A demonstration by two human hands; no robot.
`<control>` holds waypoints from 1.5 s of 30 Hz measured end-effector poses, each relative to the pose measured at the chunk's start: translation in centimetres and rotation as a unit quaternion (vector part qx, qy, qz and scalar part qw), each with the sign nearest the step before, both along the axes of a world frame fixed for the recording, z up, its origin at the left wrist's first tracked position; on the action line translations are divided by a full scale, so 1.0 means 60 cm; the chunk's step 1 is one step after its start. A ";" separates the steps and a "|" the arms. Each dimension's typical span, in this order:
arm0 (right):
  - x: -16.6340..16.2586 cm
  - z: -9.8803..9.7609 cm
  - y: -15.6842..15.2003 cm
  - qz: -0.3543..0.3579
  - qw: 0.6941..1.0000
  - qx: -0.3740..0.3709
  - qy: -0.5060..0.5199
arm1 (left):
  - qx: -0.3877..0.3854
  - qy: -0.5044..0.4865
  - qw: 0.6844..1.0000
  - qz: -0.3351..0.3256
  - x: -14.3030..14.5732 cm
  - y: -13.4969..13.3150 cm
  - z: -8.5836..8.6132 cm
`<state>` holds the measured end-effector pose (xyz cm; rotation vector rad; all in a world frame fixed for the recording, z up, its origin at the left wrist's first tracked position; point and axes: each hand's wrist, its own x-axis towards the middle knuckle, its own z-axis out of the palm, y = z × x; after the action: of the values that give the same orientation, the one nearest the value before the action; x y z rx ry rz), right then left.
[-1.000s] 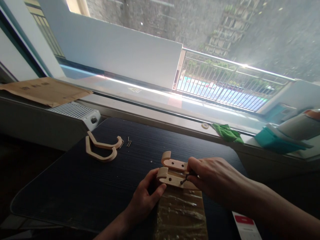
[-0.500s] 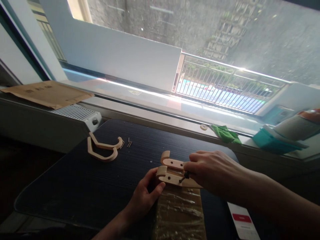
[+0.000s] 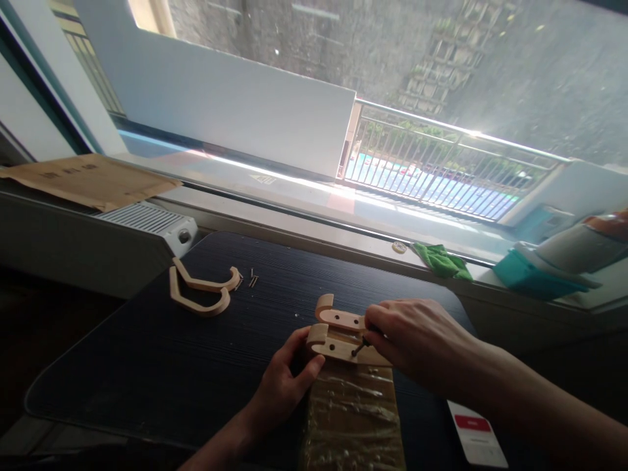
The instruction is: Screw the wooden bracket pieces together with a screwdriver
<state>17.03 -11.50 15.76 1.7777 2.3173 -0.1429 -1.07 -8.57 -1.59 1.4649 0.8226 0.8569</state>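
Observation:
My left hand (image 3: 283, 377) grips the curled end of the nearer wooden hook (image 3: 341, 351), thumb in front and fingers behind. The hook lies flat on a taped brown box (image 3: 354, 418), with dark holes along it. In my right hand (image 3: 415, 333) is a screwdriver (image 3: 362, 345), its handle mostly covered by my fingers and its shaft slanting down to a hole in that hook. Just behind lies a second wooden hook (image 3: 346, 320), partly hidden by my right hand.
On the dark table (image 3: 122, 353), two more wooden hooks (image 3: 201, 307) lie to the left beside several loose screws (image 3: 252, 281). A phone (image 3: 475, 435) is at the right. Along the windowsill sit a roll of tape (image 3: 399, 247), a green cloth (image 3: 441, 260) and a teal container (image 3: 534, 275).
My right hand has turned on the screwdriver handle, so the fingers now cover more of it. My left hand and the hooks stay in place; the view has shifted slightly.

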 end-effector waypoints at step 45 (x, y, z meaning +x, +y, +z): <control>0.014 -0.026 -0.009 -0.016 0.996 0.028 0.079 | -0.011 0.009 1.000 0.007 0.001 0.000 0.008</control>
<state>17.84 -12.01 14.20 1.8960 2.4237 -0.2347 -0.98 -8.58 -1.08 1.4508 0.8552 0.8442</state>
